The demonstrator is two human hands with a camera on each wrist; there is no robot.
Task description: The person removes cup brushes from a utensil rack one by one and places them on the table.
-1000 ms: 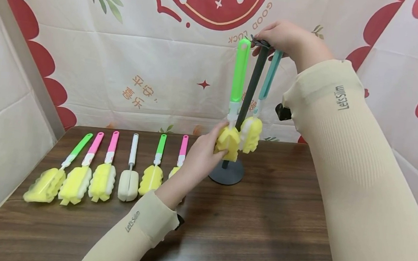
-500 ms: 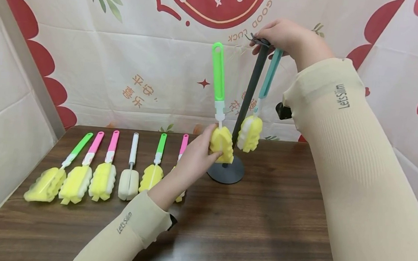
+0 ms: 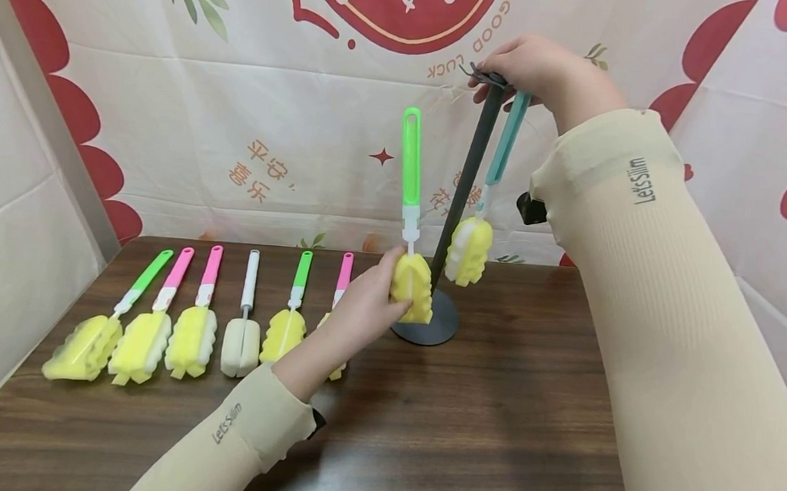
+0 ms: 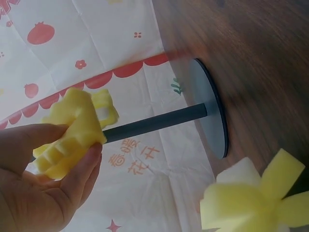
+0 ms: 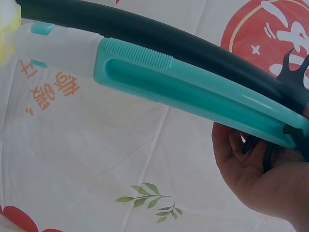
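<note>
My left hand pinches the yellow sponge head of a green-handled bottle brush, its handle pointing up. In the left wrist view thumb and fingers squeeze the sponge from both sides. A dark grey hook stand leans, its top tilted right, and its round base is partly behind the held sponge. My right hand grips the stand's top by the hooks. From one hook hangs a teal-handled bottle brush, and the right wrist view has its handle alongside the pole.
Several brushes lie in a row on the dark wooden table: a white one, green-handled ones and pink-handled ones. The rightmost pink-handled brush is partly behind my left hand. A printed cloth hangs behind the table.
My left hand has drawn the green-handled brush left, away from the stand's top, then lowered it a little. The right hand stays at the stand's top.
</note>
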